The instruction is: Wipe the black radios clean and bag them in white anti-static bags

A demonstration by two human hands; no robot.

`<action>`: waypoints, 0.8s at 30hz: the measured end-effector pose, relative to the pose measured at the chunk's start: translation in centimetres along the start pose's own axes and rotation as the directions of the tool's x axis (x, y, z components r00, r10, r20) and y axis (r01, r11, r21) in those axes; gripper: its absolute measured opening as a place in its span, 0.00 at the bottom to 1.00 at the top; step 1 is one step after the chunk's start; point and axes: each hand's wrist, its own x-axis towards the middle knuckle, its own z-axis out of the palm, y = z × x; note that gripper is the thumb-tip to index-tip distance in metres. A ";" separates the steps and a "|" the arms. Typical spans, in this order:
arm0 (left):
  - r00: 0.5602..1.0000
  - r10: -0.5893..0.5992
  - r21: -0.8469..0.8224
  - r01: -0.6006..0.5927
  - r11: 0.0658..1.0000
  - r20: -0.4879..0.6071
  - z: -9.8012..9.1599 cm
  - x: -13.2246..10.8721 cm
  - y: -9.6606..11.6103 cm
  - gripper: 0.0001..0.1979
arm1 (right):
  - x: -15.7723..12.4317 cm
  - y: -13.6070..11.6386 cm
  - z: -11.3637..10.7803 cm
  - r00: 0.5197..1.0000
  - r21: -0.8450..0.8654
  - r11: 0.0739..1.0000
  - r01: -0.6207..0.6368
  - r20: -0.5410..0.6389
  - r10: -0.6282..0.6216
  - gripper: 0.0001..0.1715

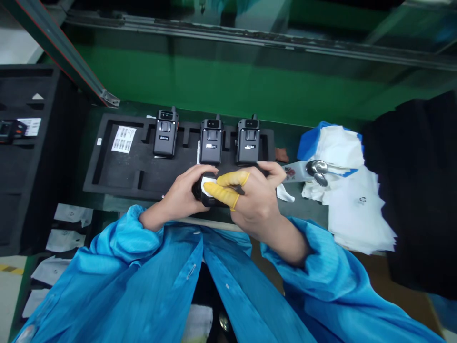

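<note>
A black device (214,202) lies sideways between my hands, low in front of the foam tray (117,176). My left hand (183,191) grips its left end. Yellow finger covers are on two fingers of my right hand (252,197); these press a small white cloth or pad (207,185) against the device's end. Three black handheld devices with short antennas stand out in the tray: one at left (166,138), one in the middle (211,143) and one at right (248,143).
Stacked foam trays (67,157) rise at the left. On the right are a blue box (309,143) with white cloths, metal spoon-like items (317,167), white bags (360,209) and a tall black stack (417,190). A metal rail (250,38) crosses the top.
</note>
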 end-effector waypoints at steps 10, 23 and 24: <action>0.999 0.015 0.034 -0.014 0.999 -0.034 -0.1 -0.1 0.3 0.28 | -1.5 1.3 -0.2 0.990 0.008 0.991 -0.137 -0.015 0.137 0.24; 0.987 0.053 0.042 -0.047 0.998 -0.148 -0.9 -0.6 0.8 0.27 | -1.4 1.2 1.8 0.970 -0.115 0.978 -0.174 -0.188 0.151 0.20; 0.981 0.016 0.045 -0.007 0.999 -0.194 -1.7 -0.5 1.0 0.28 | -2.1 1.8 2.0 0.971 -0.118 0.977 -0.177 -0.182 0.154 0.19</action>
